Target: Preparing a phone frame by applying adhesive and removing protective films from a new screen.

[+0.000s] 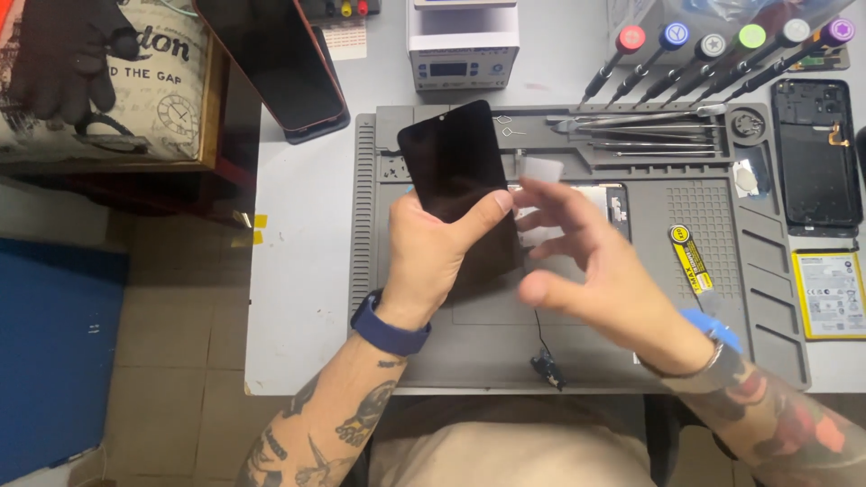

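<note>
- Left hand [433, 261] clasps the black phone screen [460, 180] by its lower edges, tilted above the grey mat [722, 225].
- Right hand [586, 261], fingers spread and holding nothing, hovers just beside that grip.
- Best kept gripped by the edges, glass untouched.

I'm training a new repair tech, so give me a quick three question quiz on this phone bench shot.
1. True or false: the left hand holds the black phone screen above the grey work mat.
2. Where does the row of screwdrivers with coloured caps lie? A) upper right of the mat B) on the floor C) lower left of the mat
3. Fill in: the flat yellow-edged battery lies on the table to the ____ of the mat.

Key
1. True; the thumb lies across the glass.
2. A
3. Right, below the open phone back frame.

The right hand is blurred, fingers spread, beside the screen.
</note>
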